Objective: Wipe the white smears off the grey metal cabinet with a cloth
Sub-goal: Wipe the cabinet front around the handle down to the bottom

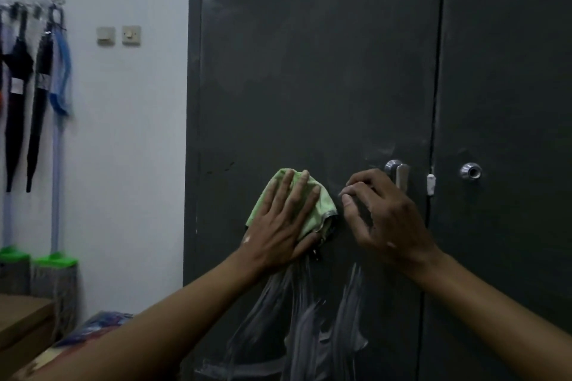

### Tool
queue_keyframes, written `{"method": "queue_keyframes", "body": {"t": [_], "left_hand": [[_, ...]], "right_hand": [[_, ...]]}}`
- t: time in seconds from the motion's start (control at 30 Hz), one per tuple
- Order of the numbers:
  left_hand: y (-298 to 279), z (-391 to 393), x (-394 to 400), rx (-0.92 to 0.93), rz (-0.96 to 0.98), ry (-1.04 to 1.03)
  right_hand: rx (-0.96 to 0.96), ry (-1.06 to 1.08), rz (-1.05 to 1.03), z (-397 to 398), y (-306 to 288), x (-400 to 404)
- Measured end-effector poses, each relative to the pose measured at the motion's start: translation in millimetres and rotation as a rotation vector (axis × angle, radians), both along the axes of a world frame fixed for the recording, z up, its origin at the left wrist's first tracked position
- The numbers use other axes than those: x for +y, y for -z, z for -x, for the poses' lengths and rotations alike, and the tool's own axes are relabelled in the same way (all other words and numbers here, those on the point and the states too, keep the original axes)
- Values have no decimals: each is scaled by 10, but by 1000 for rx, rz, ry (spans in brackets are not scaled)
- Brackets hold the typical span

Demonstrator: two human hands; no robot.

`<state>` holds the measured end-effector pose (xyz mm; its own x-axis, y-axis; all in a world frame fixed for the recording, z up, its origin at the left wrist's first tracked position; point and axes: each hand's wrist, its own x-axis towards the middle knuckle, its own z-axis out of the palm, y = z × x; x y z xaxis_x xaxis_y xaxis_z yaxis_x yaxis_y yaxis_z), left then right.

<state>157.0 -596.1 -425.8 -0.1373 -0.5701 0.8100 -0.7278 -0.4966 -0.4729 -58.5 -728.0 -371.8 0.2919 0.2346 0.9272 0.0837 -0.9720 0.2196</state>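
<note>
White smears (297, 318) streak our grey cabinet door (309, 71) lowest. Above, our left hand (278, 226) presses the green cloth (312, 210) flat, grip open; right hand (387, 219) rests fingertips beside the handle (399, 173), loosely curled, holding nothing.

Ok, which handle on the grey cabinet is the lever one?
On the grey metal cabinet, find the left door's right edge. The silver lever handle sits just above the right hand. Unlike the round silver knob, it hangs as a flat bar.
</note>
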Motion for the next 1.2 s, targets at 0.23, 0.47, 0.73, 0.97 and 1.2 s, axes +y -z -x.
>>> {"method": "queue_keyframes", "body": {"t": [0.23, 0.47, 0.73, 0.97, 1.2], "left_hand": [[-860, 357, -396, -48, -58, 21], [-1382, 662, -741, -162, -225, 37], [-837, 456, -489, -119, -28, 149], [-1091, 532, -464, -85, -173, 125], [-2074, 995, -999, -284, -538, 73]], "right_hand": [[2, -24, 20, 230, 35, -92], [-11, -82, -4, 301, 234, -249], [2, -132, -19, 210, 317, -222], [47, -134, 12, 348, 356, -308], [104, -106, 3, 488, 480, -414]]}}
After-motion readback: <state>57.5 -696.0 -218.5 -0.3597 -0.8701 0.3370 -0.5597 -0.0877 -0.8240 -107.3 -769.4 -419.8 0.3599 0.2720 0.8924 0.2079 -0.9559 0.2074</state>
